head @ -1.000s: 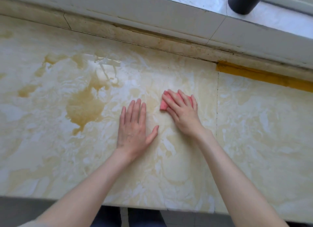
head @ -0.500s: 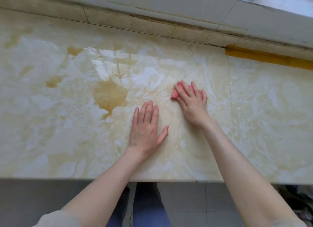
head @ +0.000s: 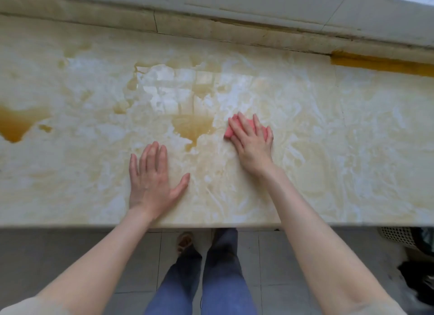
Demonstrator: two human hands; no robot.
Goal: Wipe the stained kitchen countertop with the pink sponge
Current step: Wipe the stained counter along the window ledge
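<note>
the pink sponge lies flat on the countertop, at mid-depth and a little right of centre, under the right hand. the fingers of that hand are straight and spread across the sponge, pressing it down rather than curling round it. pink shows at the left edge and between the fingers. the left hand rests palm-down on the bare stone, nearer the front edge and to the left. its fingers are extended and released, the thumb is splayed to the right, and it holds nothing. change over the last second: the sponge has travelled left. a second ago it sat well apart from the brown stain, with the left hand between the two. its left edge is now just beside the stain's right margin, with no visible overlap. the left hand has also shifted left and now sits on the near-left side of the stain instead of to its right. the stain looks unaltered in outline, so the wipe has apparently not reached it. judgement: the stroke is at the point of entry into the stain, and the task is at an early stage. a second stain, darker, has come into view at the left limit of the counter, well apart from the sponge. it will likely need a separate pass.
</note>
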